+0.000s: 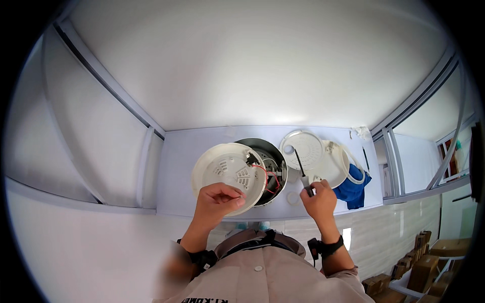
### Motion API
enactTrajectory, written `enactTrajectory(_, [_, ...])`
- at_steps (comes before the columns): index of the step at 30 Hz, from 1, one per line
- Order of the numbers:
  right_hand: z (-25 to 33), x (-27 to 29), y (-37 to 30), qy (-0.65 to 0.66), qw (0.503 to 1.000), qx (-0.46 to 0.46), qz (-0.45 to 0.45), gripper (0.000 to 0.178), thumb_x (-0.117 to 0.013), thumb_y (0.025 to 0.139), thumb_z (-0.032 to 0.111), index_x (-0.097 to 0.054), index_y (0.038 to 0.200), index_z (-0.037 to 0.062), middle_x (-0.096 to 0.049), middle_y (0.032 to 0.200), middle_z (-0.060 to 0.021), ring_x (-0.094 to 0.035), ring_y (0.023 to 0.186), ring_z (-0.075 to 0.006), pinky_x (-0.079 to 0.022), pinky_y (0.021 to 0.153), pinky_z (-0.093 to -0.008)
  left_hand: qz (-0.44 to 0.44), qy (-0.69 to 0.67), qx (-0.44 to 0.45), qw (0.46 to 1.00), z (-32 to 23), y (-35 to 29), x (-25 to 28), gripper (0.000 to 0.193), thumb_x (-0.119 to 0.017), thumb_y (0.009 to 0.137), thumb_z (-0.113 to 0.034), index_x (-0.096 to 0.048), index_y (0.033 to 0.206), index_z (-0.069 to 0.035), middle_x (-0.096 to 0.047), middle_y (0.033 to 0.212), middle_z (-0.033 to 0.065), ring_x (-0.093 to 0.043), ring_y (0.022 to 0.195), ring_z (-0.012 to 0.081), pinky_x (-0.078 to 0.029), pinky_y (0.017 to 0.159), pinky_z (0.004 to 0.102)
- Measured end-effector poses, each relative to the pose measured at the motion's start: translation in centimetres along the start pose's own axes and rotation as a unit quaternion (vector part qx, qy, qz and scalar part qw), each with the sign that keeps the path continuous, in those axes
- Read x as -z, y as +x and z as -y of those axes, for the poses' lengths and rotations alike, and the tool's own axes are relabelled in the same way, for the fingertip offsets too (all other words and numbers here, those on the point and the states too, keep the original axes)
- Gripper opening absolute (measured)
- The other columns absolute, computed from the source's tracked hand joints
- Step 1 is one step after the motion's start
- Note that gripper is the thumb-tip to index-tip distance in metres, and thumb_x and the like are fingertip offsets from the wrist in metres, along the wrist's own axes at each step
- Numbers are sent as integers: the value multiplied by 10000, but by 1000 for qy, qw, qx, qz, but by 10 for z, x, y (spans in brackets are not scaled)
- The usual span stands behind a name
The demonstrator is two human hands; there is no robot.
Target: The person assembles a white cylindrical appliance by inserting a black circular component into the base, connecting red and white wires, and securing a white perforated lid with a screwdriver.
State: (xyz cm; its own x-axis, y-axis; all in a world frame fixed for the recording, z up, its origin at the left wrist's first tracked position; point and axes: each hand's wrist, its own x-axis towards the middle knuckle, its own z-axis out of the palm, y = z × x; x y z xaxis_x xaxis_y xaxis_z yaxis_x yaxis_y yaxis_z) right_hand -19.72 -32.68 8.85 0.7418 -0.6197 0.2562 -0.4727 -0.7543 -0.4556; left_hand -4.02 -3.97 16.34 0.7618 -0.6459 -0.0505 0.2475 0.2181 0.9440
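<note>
My left hand [217, 203] is closed in a pinch over the near edge of a round cream plastic base [209, 171] with vent slots. Whatever the fingertips hold, if anything, is too small to make out. Red wires run from this base to a dark round metal housing [258, 145], partly covered by it. In my right hand [321, 202] is a screwdriver [305, 180] with a grey-black handle, its shaft slanting up and left. Beyond its tip lies a white perforated disc [308, 147]. A small pale ring [293, 198] rests left of the right hand.
To the right sit a cream round plastic part with a curved handle [334, 164] and a blue cloth [353, 193]. A thin black tool [365, 158] and crumpled white material [361, 132] lie farther right on the white table [174, 177]. Framed panels flank the table; cardboard boxes [423, 272] stand lower right.
</note>
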Motion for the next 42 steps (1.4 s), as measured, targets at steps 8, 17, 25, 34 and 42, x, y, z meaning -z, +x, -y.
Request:
enactTrajectory(8, [21, 78, -20, 350, 933, 70, 54, 252, -774, 925, 79, -673, 1141, 1, -720, 1053, -164, -699, 755, -229, -543, 674, -321, 62, -12, 2, 998, -6, 10, -12, 63, -704, 1017, -90, -675, 994, -39, -760, 986, 99, -670, 810, 150, -565, 742, 306])
enactTrajectory(17, [33, 93, -21, 329, 904, 257, 88, 446, -848, 838, 131, -734, 1257, 29, -673, 959, -158, -675, 724, -306, -539, 638, -349, 81, -98, 12, 992, -6, 10, -18, 91, -747, 943, 46, -706, 1006, -6, -772, 955, 136, -722, 785, 177, -611, 720, 330])
enactTrajectory(25, [25, 100, -23, 315, 907, 265, 87, 456, -878, 796, 131, -785, 1238, 71, -675, 928, -133, -675, 707, -276, -539, 625, -334, 86, -94, 19, 992, -4, 7, -17, 98, -777, 928, 28, -720, 1005, 9, -771, 942, 116, -766, 835, 189, -641, 747, 315])
enactTrajectory(34, [29, 107, -26, 312, 912, 241, 116, 446, -865, 815, 103, -770, 1248, 59, -689, 921, -144, -681, 723, -283, -539, 630, -336, 62, 62, -55, 995, -8, 4, -22, 120, -736, 935, 80, -720, 1038, 20, -769, 1013, 114, -740, 917, 164, -639, 829, 343])
enactTrajectory(42, [27, 89, -39, 452, 847, 142, 241, 396, -765, 927, 56, -696, 1313, 0, -681, 911, -92, -635, 742, -176, -492, 647, -308, 81, 101, -29, 991, -13, 6, -12, 126, -732, 1000, -33, -696, 1110, 19, -724, 1017, 42, -685, 943, 89, -563, 856, 253])
